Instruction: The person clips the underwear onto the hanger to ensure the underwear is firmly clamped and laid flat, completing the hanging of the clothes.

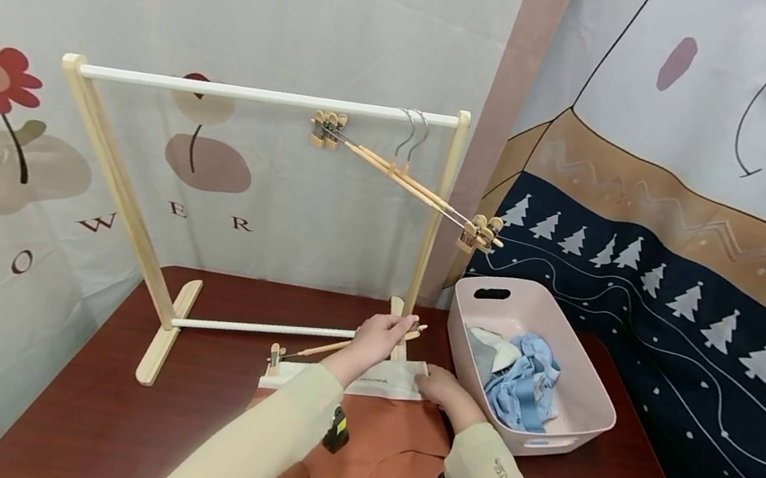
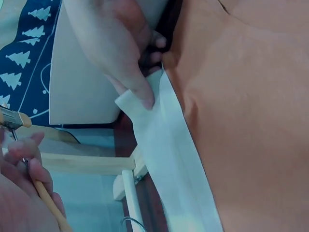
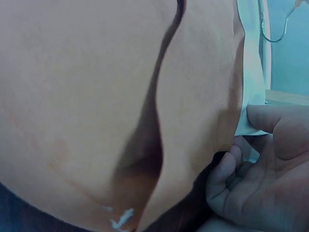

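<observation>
Orange-brown underpants [image 1: 385, 451] lie spread on the table, their white waistband [image 1: 374, 381] facing the rack. Over that band lies a wooden clip hanger [image 1: 319, 347]; its left clip [image 1: 275, 358] sits at the band's left end. My left hand [image 1: 377, 340] holds the hanger near its right clip [image 1: 417, 329], fingers curled round the rod in the left wrist view. At the band's right end, my right hand [image 1: 445, 389] pinches the corner, thumb [image 3: 263, 116] on the white cloth in the right wrist view. The right clip stands apart from the cloth.
A wooden rack [image 1: 270, 97] stands behind, two clip hangers [image 1: 404, 179] hanging at its right, their ends jutting past the post. To the right is a pink basket [image 1: 580, 382] with blue cloth [image 1: 526, 386] and pale cloth inside. Patterned curtains [image 1: 653, 259] surround the table [image 1: 81, 408].
</observation>
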`<state>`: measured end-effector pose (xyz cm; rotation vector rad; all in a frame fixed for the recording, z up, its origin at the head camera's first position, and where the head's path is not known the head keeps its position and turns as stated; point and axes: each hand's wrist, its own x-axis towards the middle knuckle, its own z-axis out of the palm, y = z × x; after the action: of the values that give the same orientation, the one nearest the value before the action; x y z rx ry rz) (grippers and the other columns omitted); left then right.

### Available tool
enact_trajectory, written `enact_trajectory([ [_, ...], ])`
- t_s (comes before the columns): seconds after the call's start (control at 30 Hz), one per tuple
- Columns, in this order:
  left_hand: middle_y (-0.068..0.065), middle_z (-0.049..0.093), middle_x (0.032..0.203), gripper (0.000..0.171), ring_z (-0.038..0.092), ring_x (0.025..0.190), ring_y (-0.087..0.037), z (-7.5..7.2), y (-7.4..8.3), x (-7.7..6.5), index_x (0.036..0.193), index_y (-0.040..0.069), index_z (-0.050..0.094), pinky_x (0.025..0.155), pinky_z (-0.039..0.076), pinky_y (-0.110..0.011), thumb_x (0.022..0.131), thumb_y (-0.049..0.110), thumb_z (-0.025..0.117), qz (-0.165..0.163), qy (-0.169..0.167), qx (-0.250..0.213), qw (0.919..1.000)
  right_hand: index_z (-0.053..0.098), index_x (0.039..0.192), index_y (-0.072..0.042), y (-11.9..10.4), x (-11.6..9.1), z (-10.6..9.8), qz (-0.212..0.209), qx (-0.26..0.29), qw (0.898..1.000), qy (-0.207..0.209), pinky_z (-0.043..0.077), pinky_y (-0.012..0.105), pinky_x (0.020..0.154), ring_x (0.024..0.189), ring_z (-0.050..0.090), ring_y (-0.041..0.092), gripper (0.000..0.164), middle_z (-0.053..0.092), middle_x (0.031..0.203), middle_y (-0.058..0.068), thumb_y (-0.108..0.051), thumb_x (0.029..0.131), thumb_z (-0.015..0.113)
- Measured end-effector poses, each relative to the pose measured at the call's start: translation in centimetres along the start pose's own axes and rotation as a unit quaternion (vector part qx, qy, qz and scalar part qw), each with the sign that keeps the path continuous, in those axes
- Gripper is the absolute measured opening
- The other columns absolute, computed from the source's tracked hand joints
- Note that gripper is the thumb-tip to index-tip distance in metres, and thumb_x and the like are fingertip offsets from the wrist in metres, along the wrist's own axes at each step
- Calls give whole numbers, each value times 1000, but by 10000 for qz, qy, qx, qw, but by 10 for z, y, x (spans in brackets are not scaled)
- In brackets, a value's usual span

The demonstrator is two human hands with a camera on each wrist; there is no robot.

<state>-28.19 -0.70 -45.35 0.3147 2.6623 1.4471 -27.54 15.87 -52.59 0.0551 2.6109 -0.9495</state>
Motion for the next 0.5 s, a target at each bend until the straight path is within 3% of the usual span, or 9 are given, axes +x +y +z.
enact_trajectory([
  [0.13,-9,68,108,52,60,97,-22,-2,1,0,102,12,71,87,44,-40,97,52,39,-203,-325,-19,9993,44,135,5,0,-1,0,-56,67,10000,38,47,38,66,90,55,28,48,57,116,21,-22,96,46],
  [0.3,-13,64,113,45,57,101,-25,-2,-1,2,118,3,61,83,47,-39,97,41,49,-209,-1070,-833,9905,51,128,4,1,0,1,-175,-8,9998,113,48,37,63,85,56,27,40,60,110,20,-20,96,47],
  [0.4,-13,67,99,41,58,96,-26,0,-3,4,122,0,53,78,48,-34,97,33,53,-147,-1265,-1103,9857,55,121,3,1,0,1,-169,-13,9998,144,45,34,59,79,55,25,35,60,99,17,-19,95,47],
  [0.5,-9,67,86,38,57,88,-23,0,-4,3,122,1,53,71,44,-27,97,29,52,-4,-1212,-1202,9853,57,118,2,0,0,2,-160,-21,9998,145,43,32,57,74,53,23,32,59,91,14,-19,95,48],
])
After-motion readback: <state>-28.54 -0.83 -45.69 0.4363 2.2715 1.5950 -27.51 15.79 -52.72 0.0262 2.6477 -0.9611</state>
